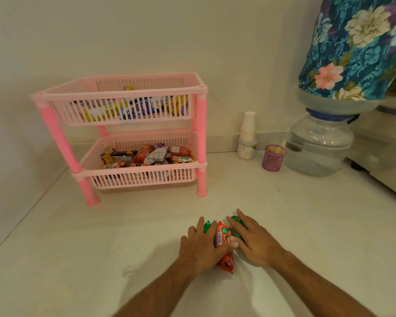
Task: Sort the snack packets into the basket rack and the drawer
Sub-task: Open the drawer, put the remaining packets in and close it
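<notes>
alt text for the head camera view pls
Both hands, left hand and right hand, press on red and green snack packets on a white counter; behind stands a pink two-tier basket rack holding packets.

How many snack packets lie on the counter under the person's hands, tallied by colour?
Red packets: 1, the red packet between the left hand and the right hand.
Green packets: 2, the left green packet and the right green packet.
Total: 3 visible; any more would be hidden.
</notes>
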`<state>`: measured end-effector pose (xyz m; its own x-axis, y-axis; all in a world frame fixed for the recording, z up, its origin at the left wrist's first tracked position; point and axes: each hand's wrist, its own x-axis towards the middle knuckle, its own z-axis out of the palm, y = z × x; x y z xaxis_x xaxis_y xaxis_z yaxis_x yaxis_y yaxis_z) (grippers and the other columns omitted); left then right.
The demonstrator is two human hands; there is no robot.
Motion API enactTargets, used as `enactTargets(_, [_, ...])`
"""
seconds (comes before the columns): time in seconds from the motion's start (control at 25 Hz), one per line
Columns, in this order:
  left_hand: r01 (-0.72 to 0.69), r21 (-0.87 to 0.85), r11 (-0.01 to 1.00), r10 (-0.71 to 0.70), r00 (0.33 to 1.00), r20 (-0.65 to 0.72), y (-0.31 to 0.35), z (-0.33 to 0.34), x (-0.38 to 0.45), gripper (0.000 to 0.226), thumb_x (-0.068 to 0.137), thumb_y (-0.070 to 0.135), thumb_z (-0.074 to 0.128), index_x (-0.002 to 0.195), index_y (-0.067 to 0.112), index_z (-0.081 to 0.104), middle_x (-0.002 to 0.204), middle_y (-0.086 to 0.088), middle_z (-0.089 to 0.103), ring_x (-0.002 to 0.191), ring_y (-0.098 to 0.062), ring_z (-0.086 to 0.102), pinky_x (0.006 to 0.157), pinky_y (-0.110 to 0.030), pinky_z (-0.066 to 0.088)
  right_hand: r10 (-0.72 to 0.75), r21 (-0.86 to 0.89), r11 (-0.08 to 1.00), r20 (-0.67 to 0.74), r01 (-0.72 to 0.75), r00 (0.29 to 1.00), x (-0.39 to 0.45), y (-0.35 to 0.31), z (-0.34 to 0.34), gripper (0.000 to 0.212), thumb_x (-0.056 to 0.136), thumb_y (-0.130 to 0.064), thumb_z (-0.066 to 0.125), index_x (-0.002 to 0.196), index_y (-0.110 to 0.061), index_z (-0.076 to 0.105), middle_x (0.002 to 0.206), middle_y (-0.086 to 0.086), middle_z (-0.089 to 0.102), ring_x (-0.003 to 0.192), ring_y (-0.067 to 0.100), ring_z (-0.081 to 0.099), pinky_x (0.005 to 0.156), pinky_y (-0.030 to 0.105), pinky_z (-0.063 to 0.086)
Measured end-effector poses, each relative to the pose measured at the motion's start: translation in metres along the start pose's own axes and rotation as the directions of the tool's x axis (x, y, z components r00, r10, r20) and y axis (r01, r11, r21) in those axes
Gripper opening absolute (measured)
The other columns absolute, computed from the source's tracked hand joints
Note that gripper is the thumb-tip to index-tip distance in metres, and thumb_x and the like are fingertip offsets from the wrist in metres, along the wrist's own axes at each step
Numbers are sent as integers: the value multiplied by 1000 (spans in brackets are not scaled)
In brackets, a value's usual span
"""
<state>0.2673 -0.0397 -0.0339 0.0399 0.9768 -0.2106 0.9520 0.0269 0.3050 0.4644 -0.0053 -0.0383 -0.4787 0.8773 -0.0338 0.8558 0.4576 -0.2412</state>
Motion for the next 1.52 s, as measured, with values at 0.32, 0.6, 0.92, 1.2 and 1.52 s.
enactTargets(0.32, [-15, -51, 999, 16, 1000, 10, 0, -8, -9, 107, 73, 95, 17, 159, 33, -2, 168, -2, -8, 154, -27, -8, 122, -58, 0, 127, 65, 990, -77, -122, 989, -14, -5, -5, 86, 89, -78, 7, 158, -28, 3, 167, -1, 2, 153, 19, -2, 124, 47, 7])
enactTargets(0.6, [-149, 129, 980, 177, 955, -238, 39, -8, -39, 103, 81, 87, 6, 160, 22, 2, 169, -4, -2, 154, -26, -10, 122, -53, -7, 205, -20, 978, -109, -209, 973, -73, 12, -9, 84, 92, -72, 8, 158, -22, -5, 166, 1, -7, 152, 18, -9, 124, 45, -2])
enactTargets(0.92, [-288, 140, 947, 313, 924, -218, 141, 42, -62, 84, 95, 73, 16, 160, 20, 9, 169, -3, 4, 154, -23, -8, 124, -49, -3, 236, -95, 963, -151, -252, 960, -142, 90, -25, 87, 86, -75, -2, 157, -25, -7, 166, 1, -10, 152, 20, -13, 122, 46, -8])
enactTargets(1.2, [-136, 125, 983, 152, 981, -124, 251, 112, -49, 84, 94, 75, 12, 160, 23, 9, 169, -2, 3, 155, -24, -5, 123, -54, -5, 214, -106, 967, -157, -232, 964, -200, 211, -35, 91, 83, -78, -7, 157, -25, -6, 166, 3, -10, 152, 23, -13, 121, 48, -8])
enactTargets(1.52, [-20, 144, 989, 24, 1000, -20, 316, 155, -55, 95, 84, 85, 7, 159, 27, -2, 167, -1, -13, 153, -23, -15, 120, -58, -12, 199, 277, 945, -58, -176, 978, -271, 286, -46, 75, 98, -61, 30, 157, -18, 13, 166, 5, 10, 153, 21, 6, 124, 43, 5])
